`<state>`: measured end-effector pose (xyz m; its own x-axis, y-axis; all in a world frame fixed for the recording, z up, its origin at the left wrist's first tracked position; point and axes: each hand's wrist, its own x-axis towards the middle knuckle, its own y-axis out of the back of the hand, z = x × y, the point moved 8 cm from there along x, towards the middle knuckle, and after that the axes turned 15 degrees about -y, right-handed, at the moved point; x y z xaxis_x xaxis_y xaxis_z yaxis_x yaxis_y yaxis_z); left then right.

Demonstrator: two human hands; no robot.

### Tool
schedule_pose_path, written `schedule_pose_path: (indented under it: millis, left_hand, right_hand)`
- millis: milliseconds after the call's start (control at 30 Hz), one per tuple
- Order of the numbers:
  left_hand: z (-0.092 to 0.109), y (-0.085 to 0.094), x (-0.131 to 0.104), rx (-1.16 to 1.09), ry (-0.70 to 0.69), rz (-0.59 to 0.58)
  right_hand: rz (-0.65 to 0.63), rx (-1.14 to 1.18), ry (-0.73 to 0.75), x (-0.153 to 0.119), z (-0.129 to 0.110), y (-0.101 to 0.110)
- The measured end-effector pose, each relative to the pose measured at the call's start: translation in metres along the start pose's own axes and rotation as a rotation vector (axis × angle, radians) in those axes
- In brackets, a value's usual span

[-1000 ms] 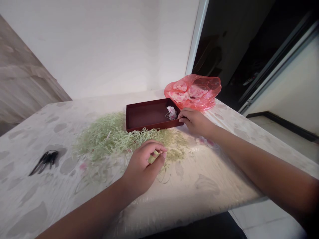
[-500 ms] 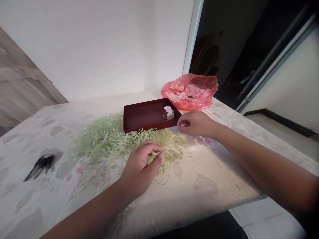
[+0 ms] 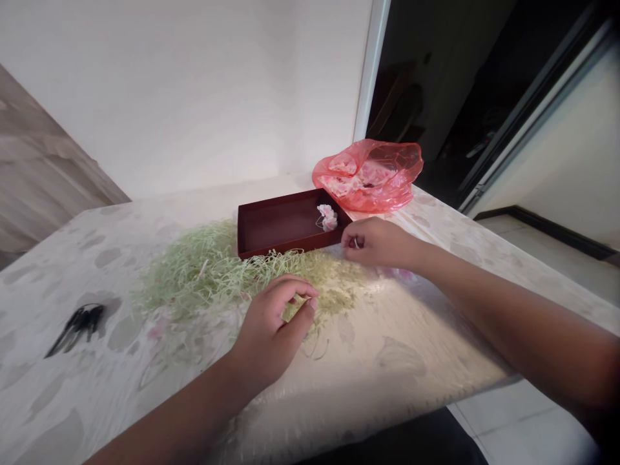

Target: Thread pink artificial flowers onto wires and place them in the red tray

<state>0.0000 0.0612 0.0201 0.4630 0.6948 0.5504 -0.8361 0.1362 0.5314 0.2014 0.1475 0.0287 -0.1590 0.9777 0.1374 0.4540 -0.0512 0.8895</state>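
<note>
A shallow dark red box (image 3: 278,227) lies on the table. In its right end is a pink-and-white artificial flower (image 3: 329,223) with a thin looped stem. Pale green shredded paper (image 3: 208,258) is heaped to the left and along the front of the box. Over the near edge of this heap hovers my left hand (image 3: 278,323), thumb and forefinger tips together; what they pinch, if anything, is too small to tell. Beside the box's front right corner, my right hand (image 3: 375,242) has curled fingers, and whatever is in them is hidden.
A translucent red plastic bag (image 3: 411,165) with pink-and-white flowers inside stands behind the box. A bunch of keys (image 3: 82,326) lies at the left on the patterned tablecloth (image 3: 397,361). Behind the table is a white wall (image 3: 194,90), with a dark doorway to the right.
My right hand has shifted very slightly left beside the box corner. The view has moved a little; my left hand, the box and the flower in it look the same.
</note>
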Motion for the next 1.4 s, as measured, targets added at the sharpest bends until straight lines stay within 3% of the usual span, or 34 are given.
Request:
schedule_pose_path:
  millis: [100,233,333,500,567,700,800,900,1000,1133,1233,1400]
  left_hand:
    - [0.001,0.000,0.000,0.000,-0.007,0.000]
    - [0.001,0.000,0.000,-0.007,-0.002,-0.014]
    - [0.000,-0.001,-0.001,-0.013,0.010,-0.011]
    - [-0.001,-0.002,-0.001,-0.015,0.003,-0.018]
    - [-0.001,-0.002,-0.001,-0.006,-0.004,-0.023]
    - [-0.001,-0.002,-0.002,0.034,-0.031,-0.036]
    - [-0.002,-0.004,-0.002,0.054,-0.051,-0.051]
    - [-0.004,-0.005,-0.002,0.057,-0.045,-0.047]
    - [-0.005,-0.005,-0.002,0.057,-0.041,-0.053]
    - [-0.006,-0.006,-0.003,0.061,-0.033,-0.076]
    - [-0.006,-0.005,-0.004,0.063,-0.029,-0.069]
    - [-0.001,-0.007,-0.003,0.063,-0.046,-0.092]
  right_hand:
    - [0.028,0.282,-0.132,0.004,0.015,0.016]
    - [-0.074,0.605,-0.220,0.010,0.026,0.022]
    - [-0.114,0.691,-0.222,0.014,0.032,0.025]
    - [-0.020,0.756,-0.248,0.018,0.052,0.043]
    - [0.082,0.821,-0.224,0.016,0.053,0.056]
    - [0.517,1.011,-0.087,-0.004,0.047,0.099]
    - [0.618,1.070,-0.072,-0.021,0.046,0.114]
    - [0.561,0.894,-0.182,-0.037,0.060,0.105]
    - [0.435,0.704,-0.362,-0.056,0.088,0.069]
    - [0.168,0.978,-0.505,-0.075,0.103,0.006]
    - [0.139,1.155,-0.538,-0.077,0.089,-0.013]
    - [0.130,1.176,-0.568,-0.055,0.058,-0.026]
